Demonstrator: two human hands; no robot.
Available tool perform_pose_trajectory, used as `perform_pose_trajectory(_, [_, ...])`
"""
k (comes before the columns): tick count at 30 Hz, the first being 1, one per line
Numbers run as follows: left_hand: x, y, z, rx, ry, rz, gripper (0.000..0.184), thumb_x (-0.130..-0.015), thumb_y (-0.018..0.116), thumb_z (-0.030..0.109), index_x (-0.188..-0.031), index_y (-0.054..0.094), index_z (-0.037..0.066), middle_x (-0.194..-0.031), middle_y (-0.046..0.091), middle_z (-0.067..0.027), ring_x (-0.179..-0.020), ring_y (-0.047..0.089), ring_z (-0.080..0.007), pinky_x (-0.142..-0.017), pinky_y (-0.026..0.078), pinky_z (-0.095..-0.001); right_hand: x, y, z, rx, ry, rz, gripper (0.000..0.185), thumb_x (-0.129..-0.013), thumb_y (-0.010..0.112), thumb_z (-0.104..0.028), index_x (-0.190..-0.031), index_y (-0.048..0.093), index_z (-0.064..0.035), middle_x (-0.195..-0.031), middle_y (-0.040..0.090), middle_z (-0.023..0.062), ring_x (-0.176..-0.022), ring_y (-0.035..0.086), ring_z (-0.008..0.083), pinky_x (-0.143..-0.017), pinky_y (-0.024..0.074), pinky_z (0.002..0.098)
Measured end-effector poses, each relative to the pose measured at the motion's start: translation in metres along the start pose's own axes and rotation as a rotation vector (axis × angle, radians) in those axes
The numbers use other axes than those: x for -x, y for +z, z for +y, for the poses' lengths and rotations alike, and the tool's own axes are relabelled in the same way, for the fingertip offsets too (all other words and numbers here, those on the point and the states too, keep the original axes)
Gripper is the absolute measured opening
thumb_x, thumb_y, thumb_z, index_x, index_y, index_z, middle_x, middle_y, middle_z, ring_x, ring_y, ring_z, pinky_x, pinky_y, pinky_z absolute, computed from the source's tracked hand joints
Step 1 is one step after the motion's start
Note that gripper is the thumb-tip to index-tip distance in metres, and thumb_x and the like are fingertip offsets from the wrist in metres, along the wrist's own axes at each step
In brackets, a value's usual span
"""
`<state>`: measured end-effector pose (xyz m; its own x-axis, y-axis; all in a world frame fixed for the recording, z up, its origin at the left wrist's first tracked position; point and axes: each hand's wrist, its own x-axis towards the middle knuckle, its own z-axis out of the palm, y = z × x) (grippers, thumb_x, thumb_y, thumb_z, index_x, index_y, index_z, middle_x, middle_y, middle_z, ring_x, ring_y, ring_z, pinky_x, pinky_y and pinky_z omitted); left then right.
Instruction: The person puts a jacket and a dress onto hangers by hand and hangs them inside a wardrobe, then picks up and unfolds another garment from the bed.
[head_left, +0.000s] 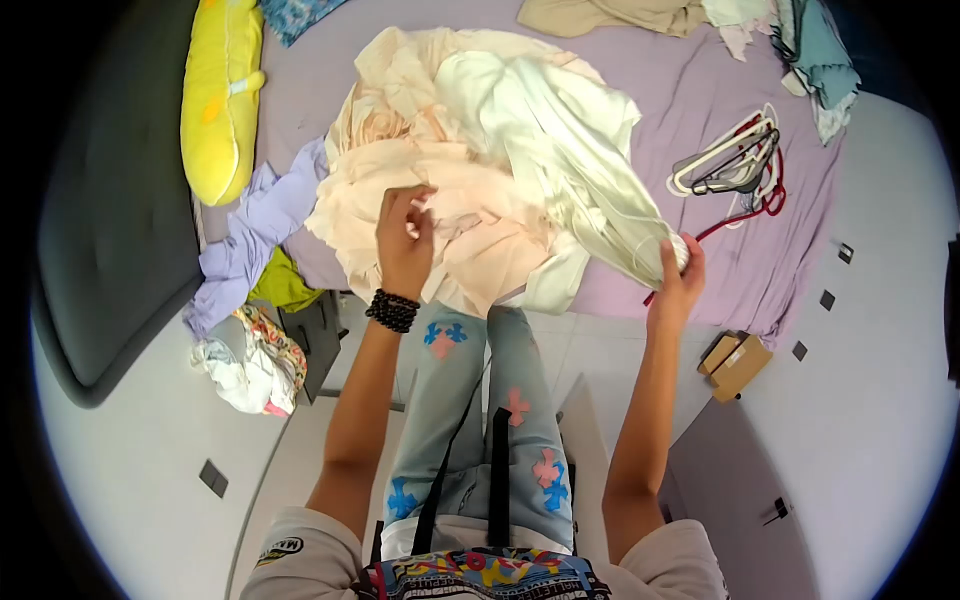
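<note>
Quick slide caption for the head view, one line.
Right hand holds one end of a white garment, left hand over peach fabric, hangers lying on a lilac sheet.

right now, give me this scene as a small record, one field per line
left hand: fingers curled over the peach fabric
right hand: gripping the white satiny fabric by its narrow end
left wrist: black beaded bracelet
hangers: white, black and red, piled on the lilac sheet
far left: yellow plush

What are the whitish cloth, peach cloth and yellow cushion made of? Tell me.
Whitish cloth: perhaps satin, smooth with sheen along its folds. Peach cloth: likely light woven fabric, matte and crumpled. Yellow cushion: possibly plush, soft-looking, rounded as if stuffed.
</note>
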<state>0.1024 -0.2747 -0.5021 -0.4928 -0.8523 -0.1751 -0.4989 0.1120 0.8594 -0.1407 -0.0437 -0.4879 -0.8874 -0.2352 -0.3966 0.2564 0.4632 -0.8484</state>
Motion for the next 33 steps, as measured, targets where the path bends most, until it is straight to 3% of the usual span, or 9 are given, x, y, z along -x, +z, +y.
perform_pose_trajectory(5, [-0.048, 0.086, 0.025, 0.308, -0.063, -0.302, 0.061, -0.077, 0.070, 0.002, -0.131, 0.042, 0.004, -0.126, 0.048, -0.0110, -0.116, 0.049, -0.0225, -0.094, 0.044, -0.0325, 0.038, -0.043, -0.072, -0.451, 0.013, 0.098, 0.048, -0.085, 0.059, 0.001, -0.130, 0.044, 0.0044, -0.117, 0.057, 0.0117, -0.110, 0.055, 0.0184, -0.096, 0.0441, 0.0331])
perform_pose_trajectory(9, [-0.035, 0.173, 0.032, -0.114, 0.166, -0.424, 0.072, -0.071, 0.079, 0.024, -0.131, 0.043, 0.005, -0.128, 0.046, -0.0166, -0.118, 0.046, -0.0307, -0.098, 0.040, -0.0392, 0.068, -0.049, -0.098, -0.351, 0.009, 0.095, 0.052, -0.082, 0.056, 0.004, -0.133, 0.043, 0.0056, -0.124, 0.055, 0.0127, -0.111, 0.054, 0.0173, -0.096, 0.0434, 0.0308])
perform_pose_trajectory(11, [-0.023, 0.201, 0.034, -0.196, 0.211, -0.434, 0.065, -0.072, 0.077, 0.024, -0.127, 0.047, 0.007, -0.124, 0.051, -0.0173, -0.107, 0.054, -0.0308, -0.093, 0.045, -0.0385, 0.092, -0.059, -0.101, -0.304, -0.025, 0.033, 0.055, -0.078, 0.055, 0.006, -0.132, 0.044, 0.0068, -0.126, 0.054, 0.0128, -0.113, 0.054, 0.0175, -0.098, 0.0420, 0.0304])
perform_pose_trajectory(13, [-0.008, 0.237, 0.001, -0.053, -0.098, -0.666, 0.042, -0.076, 0.071, 0.016, -0.114, 0.056, 0.005, -0.105, 0.061, -0.0150, -0.092, 0.062, -0.0263, -0.082, 0.050, -0.0348, 0.109, -0.079, -0.103, -0.361, 0.003, 0.055, 0.057, -0.077, 0.056, 0.002, -0.132, 0.044, 0.0073, -0.125, 0.055, 0.0130, -0.115, 0.053, 0.0197, -0.100, 0.0407, 0.0324])
perform_pose_trajectory(17, [0.008, 0.226, -0.056, -0.124, -0.200, -0.854, 0.011, -0.086, 0.055, 0.006, -0.091, 0.063, 0.001, -0.073, 0.063, -0.0079, -0.072, 0.063, -0.0174, -0.069, 0.051, -0.0271, 0.126, -0.108, -0.089, -0.502, 0.073, 0.259, 0.058, -0.084, 0.059, -0.024, -0.132, 0.043, 0.0045, -0.124, 0.055, 0.0123, -0.114, 0.054, 0.0227, -0.101, 0.0409, 0.0357])
perform_pose_trajectory(21, [0.032, 0.187, -0.068, 0.488, -0.311, -0.855, 0.023, -0.087, 0.059, 0.008, -0.110, 0.056, 0.005, -0.095, 0.062, -0.0059, -0.086, 0.061, -0.0166, -0.077, 0.049, -0.0264, 0.121, -0.114, -0.073, -0.605, 0.157, 0.279, 0.055, -0.087, 0.058, -0.027, -0.132, 0.043, 0.0012, -0.128, 0.052, 0.0124, -0.118, 0.051, 0.0235, -0.102, 0.0395, 0.0372])
perform_pose_trajectory(23, [0.054, 0.167, 0.015, 0.400, -0.302, -1.007, 0.037, -0.083, 0.065, 0.006, -0.118, 0.051, 0.007, -0.112, 0.057, -0.0068, -0.097, 0.058, -0.0176, -0.082, 0.048, -0.0282, 0.124, -0.103, -0.062, -0.474, 0.254, 0.232, 0.055, -0.088, 0.057, -0.025, -0.133, 0.042, 0.0017, -0.130, 0.050, 0.0124, -0.120, 0.049, 0.0236, -0.102, 0.0377, 0.0360])
perform_pose_trajectory(29, [0.063, 0.214, -0.008, -0.036, 0.124, -0.884, 0.030, -0.072, 0.055, -0.008, -0.100, 0.058, 0.002, -0.097, 0.060, -0.0131, -0.090, 0.058, -0.0353, -0.078, 0.048, -0.0367, 0.111, -0.127, -0.052, -0.650, 0.226, 0.104, 0.059, -0.084, 0.061, -0.021, -0.133, 0.040, 0.0041, -0.127, 0.052, 0.0175, -0.116, 0.053, 0.0256, -0.101, 0.0389, 0.0362])
perform_pose_trajectory(33, [0.030, 0.226, -0.060, -0.023, 0.047, -0.642, 0.022, -0.082, 0.050, -0.002, -0.101, 0.061, -0.002, -0.075, 0.060, -0.0140, -0.068, 0.058, -0.0203, -0.064, 0.046, -0.0285, 0.083, -0.180, -0.036, -0.726, 0.273, 0.069, 0.057, -0.081, 0.060, -0.015, -0.132, 0.040, 0.0032, -0.123, 0.055, 0.0185, -0.111, 0.057, 0.0258, -0.099, 0.0412, 0.0337])
